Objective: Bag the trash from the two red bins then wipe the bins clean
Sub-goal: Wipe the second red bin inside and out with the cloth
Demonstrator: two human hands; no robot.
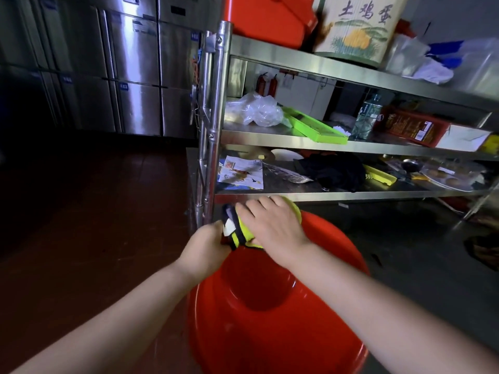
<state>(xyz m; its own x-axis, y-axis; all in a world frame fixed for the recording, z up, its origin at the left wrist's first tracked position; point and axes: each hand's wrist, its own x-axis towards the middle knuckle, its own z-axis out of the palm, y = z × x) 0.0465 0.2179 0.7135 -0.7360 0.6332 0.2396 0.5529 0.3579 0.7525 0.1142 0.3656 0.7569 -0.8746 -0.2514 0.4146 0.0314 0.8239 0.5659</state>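
Red bin (pixel 270 306) sat near-centre on the floor, tipped w/ its mouth toward the camera, prob. so the inside could be reached w/o stooping deep; its interior looked empty of trash, so I'd judge bagging done for this one & wiping underway. Left hand (pixel 206 248) gripped the bin's far-left rim, fingers curled over the edge, apparently to steady the bin vs. the push of the wipe. Right hand (pixel 272 228) lay w/ fingers spread over a yellow-green cloth (pixel 244 233) w/ dark trim, pressing it onto the far rim; fingers straight rather than clenched, likely to spread pressure across more cloth. The 2 hands were just beside each other at the rim, the cloth between them. Can't tell if the cloth was damp. Second red bin: a red plastic container (pixel 270 17) stood on the top of the steel shelf rack (pixel 310 197) far-centre, but can't say it was the other bin. Rack's shelves held a clear plastic bag (pixel 256 109), a green tray (pixel 316 126), a water bottle (pixel 367 117) & papers (pixel 241 172). Steel fridges (pixel 135 76) stood far-left. Risk as I'd judge it: bin sliding on the floor if left grip slackened.
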